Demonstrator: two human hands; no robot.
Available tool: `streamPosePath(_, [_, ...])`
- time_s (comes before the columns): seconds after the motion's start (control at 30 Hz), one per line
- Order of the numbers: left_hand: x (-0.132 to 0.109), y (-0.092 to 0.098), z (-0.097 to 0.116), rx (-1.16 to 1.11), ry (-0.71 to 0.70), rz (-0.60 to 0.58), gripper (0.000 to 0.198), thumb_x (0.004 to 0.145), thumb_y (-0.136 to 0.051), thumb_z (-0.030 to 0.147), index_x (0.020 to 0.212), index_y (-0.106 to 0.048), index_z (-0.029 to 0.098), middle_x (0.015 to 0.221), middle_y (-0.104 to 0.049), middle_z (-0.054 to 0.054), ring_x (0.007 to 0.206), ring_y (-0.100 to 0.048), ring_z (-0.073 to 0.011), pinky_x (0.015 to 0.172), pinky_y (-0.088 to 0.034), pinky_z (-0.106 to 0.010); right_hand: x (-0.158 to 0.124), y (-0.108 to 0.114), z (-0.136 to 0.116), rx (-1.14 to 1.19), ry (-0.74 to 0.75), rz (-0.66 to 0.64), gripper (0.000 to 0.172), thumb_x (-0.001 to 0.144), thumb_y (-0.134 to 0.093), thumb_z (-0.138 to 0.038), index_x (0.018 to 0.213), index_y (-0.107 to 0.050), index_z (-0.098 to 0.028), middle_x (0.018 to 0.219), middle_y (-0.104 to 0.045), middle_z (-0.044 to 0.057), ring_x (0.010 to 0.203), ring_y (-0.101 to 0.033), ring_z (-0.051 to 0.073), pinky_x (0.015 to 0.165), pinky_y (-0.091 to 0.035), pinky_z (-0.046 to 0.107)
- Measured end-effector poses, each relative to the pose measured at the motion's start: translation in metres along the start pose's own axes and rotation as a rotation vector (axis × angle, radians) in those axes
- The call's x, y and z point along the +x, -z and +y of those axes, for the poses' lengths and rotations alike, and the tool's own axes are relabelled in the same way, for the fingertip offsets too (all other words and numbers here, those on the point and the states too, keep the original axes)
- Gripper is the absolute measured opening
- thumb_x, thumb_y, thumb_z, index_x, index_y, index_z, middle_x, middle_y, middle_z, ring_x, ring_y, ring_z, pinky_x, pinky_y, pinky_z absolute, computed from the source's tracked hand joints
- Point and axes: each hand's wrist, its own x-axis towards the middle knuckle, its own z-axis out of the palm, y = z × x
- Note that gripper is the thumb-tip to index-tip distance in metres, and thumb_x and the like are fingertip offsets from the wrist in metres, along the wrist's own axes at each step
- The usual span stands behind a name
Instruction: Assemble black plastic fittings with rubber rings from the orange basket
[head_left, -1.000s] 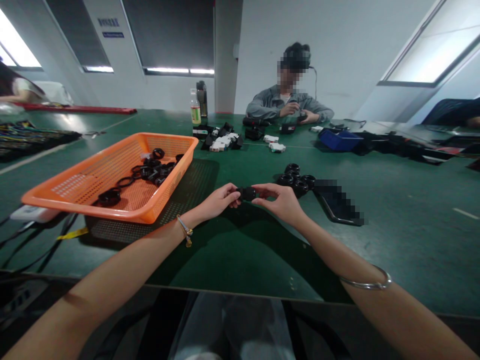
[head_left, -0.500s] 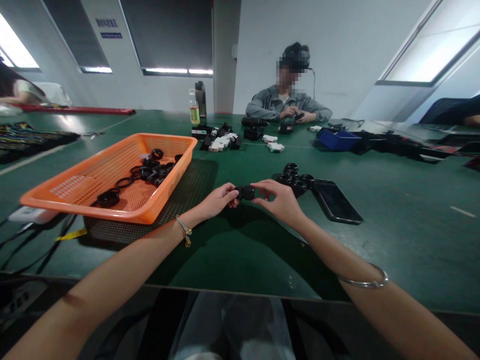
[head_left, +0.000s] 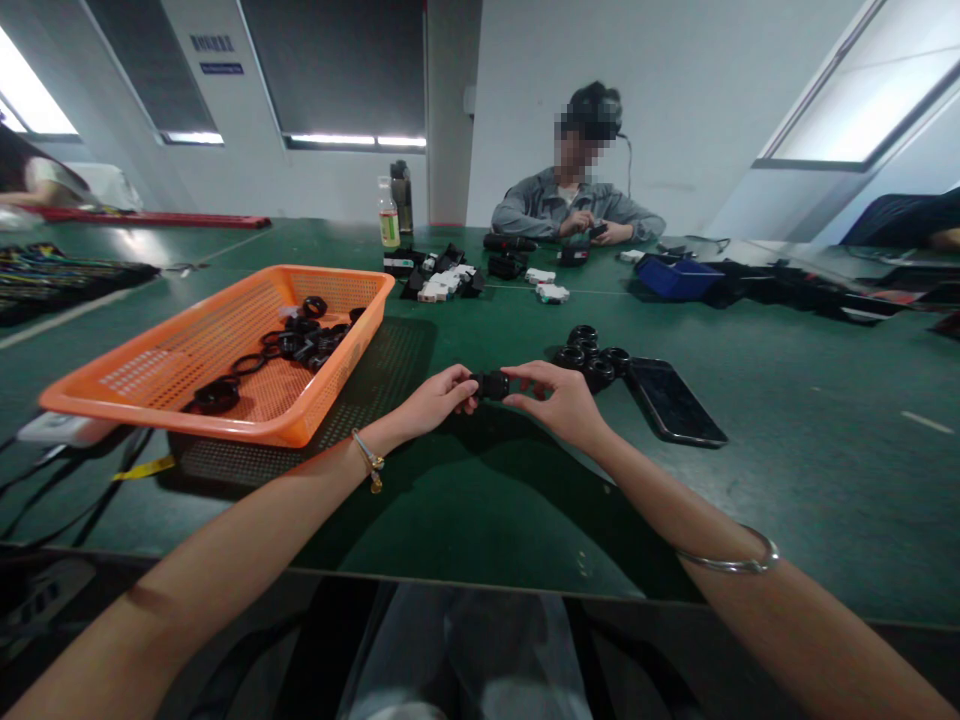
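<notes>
Left hand and right hand pinch a small black fitting between their fingertips above the green table, near its front edge.

one orange basket mid left, one black fitting dead centre, one phone right of it, two bottles up top.
</notes>
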Motion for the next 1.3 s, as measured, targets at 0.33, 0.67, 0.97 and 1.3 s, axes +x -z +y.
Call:
streamPosePath(0.33, [-0.0002, -0.0006, -0.0004, 0.017, -0.016, 0.001, 0.017, 0.084, -0.042, 0.031, 0.076, -0.044, 0.016, 0.059, -0.052, 0.004, 0.054, -0.046, -0.0079, 0.055, -0.037, -0.021, -0.0007, -0.0021, -0.0018, 0.033, -0.022, 0.011, 0.034, 0.069, -0.067, -0.028, 0.101, -0.067, -0.02, 0.089, -0.068, 0.005, 0.063, -0.057, 0.013, 0.05, -0.046, 0.025])
streamPosePath(0.67, [0.0007, 0.0001, 0.0006, 0.014, -0.015, 0.0, 0.025, 0.085, -0.041, 0.038, 0.072, -0.043, 0.017, 0.058, -0.052, 0.004, 0.053, -0.046, -0.0081, 0.055, -0.037, -0.022, -0.0014, -0.0016, -0.0063, 0.029, 0.031, 0.041, 0.024, 0.069, -0.067, -0.027, 0.092, -0.067, -0.02, 0.08, -0.068, 0.003, 0.059, -0.055, 0.012, 0.054, -0.047, 0.025])
streamPosePath(0.97, [0.0004, -0.0002, 0.0018, -0.004, -0.008, -0.002, 0.025, 0.084, -0.044, 0.039, 0.073, -0.044, 0.017, 0.058, -0.053, 0.003, 0.053, -0.048, -0.0081, 0.055, -0.037, -0.022, -0.0017, -0.0009, -0.007, -0.002, 0.061, 0.026, 0.025, 0.069, -0.064, -0.021, 0.093, -0.066, -0.021, 0.083, -0.067, 0.004, 0.063, -0.057, 0.014, 0.052, -0.045, 0.025])
streamPosePath(1.3, [0.0001, -0.0005, 0.0019, -0.01, 0.004, 0.003, 0.018, 0.083, -0.045, 0.032, 0.074, -0.044, 0.016, 0.058, -0.052, 0.004, 0.052, -0.047, -0.0074, 0.054, -0.037, -0.021, -0.0017, -0.0018, -0.0058, -0.029, 0.005, 0.028, 0.027, 0.066, -0.067, -0.021, 0.093, -0.067, -0.02, 0.077, -0.068, 0.002, 0.058, -0.056, 0.013, 0.052, -0.044, 0.025])
